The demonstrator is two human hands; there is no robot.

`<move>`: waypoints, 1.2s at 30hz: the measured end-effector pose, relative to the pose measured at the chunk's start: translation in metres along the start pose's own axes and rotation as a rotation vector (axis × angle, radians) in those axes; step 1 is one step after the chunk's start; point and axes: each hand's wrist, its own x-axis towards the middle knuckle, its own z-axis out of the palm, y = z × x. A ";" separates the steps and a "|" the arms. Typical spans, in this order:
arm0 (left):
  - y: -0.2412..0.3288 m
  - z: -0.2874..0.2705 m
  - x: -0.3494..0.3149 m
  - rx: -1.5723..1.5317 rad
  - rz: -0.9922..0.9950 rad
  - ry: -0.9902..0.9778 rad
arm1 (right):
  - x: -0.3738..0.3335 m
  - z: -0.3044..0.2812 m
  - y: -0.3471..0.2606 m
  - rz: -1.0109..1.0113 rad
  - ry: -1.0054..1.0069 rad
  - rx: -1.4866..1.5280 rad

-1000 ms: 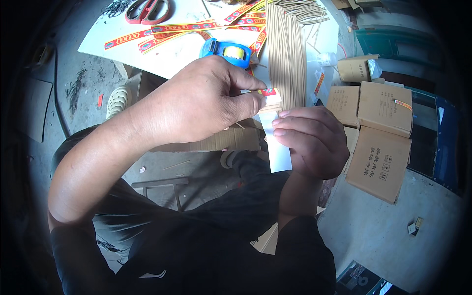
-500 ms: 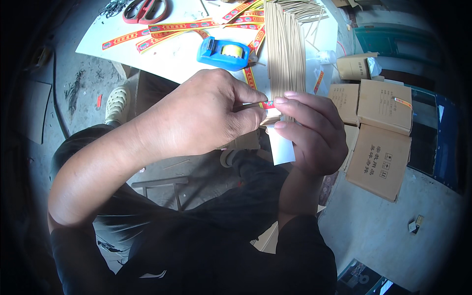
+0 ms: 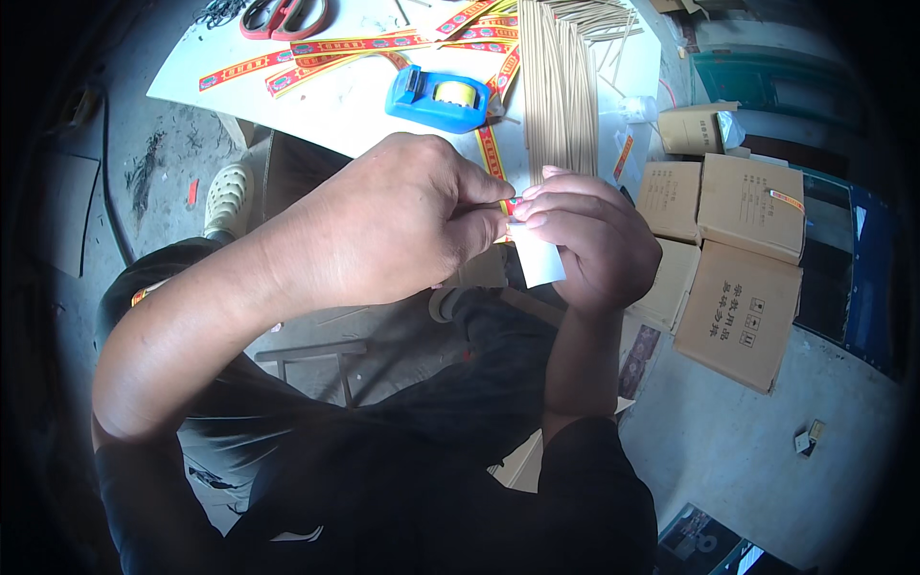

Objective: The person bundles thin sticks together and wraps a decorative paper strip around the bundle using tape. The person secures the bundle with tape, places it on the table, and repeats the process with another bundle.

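Scissors (image 3: 281, 21) cropped (top edge), white strip (image 3: 540, 259) part-hidden

Bright glare on the white tabletop (image 3: 335, 117), dim lower foreground, curved edges, black fisheye rim.

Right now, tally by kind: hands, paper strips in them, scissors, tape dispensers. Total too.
Hands (left hand, right hand): 2
Held paper strip, white side showing: 1
Scissors: 1
Blue tape dispenser: 1
Total: 5

smooth paper strip (image 3: 540, 261), plastic dispenser (image 3: 427, 103)
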 end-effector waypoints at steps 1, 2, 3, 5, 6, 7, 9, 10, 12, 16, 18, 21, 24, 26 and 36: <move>0.001 -0.001 0.000 0.002 -0.010 -0.006 | 0.000 0.000 0.000 0.010 0.004 0.006; 0.002 -0.002 0.000 0.003 -0.023 -0.013 | -0.002 0.002 0.001 0.022 0.007 0.014; 0.002 -0.002 0.000 0.011 -0.032 -0.018 | -0.003 0.003 0.001 0.034 0.010 0.022; 0.003 -0.003 0.000 0.028 -0.048 -0.027 | -0.005 0.005 0.004 0.045 0.027 0.070; 0.005 -0.004 0.000 0.029 -0.048 -0.033 | -0.006 0.006 0.005 0.049 0.035 0.093; 0.006 -0.004 0.000 0.029 -0.047 -0.039 | -0.006 0.006 0.004 0.058 0.034 0.089; 0.006 -0.005 0.000 0.031 -0.050 -0.045 | -0.004 0.006 0.001 0.076 0.032 0.081; 0.004 -0.004 -0.001 0.032 -0.054 -0.047 | -0.004 0.006 0.001 0.071 0.031 0.081; 0.003 -0.003 0.000 0.028 -0.060 -0.051 | -0.006 0.005 0.002 0.064 0.029 0.076; 0.008 -0.003 -0.001 0.019 -0.075 -0.045 | -0.005 0.006 0.001 0.064 0.048 0.098; 0.009 -0.003 -0.001 0.025 -0.084 -0.046 | -0.006 0.005 0.001 0.071 0.046 0.104; 0.006 -0.003 0.000 0.044 -0.074 -0.042 | -0.007 0.005 0.001 0.078 0.029 0.095; 0.000 -0.001 0.000 0.056 -0.043 -0.025 | -0.010 0.004 0.003 0.090 0.010 0.090; 0.000 0.000 -0.001 0.058 -0.066 -0.020 | -0.008 0.003 -0.003 0.194 0.012 0.153; 0.000 -0.001 -0.002 0.127 -0.030 0.018 | -0.024 0.009 -0.002 0.299 0.033 0.316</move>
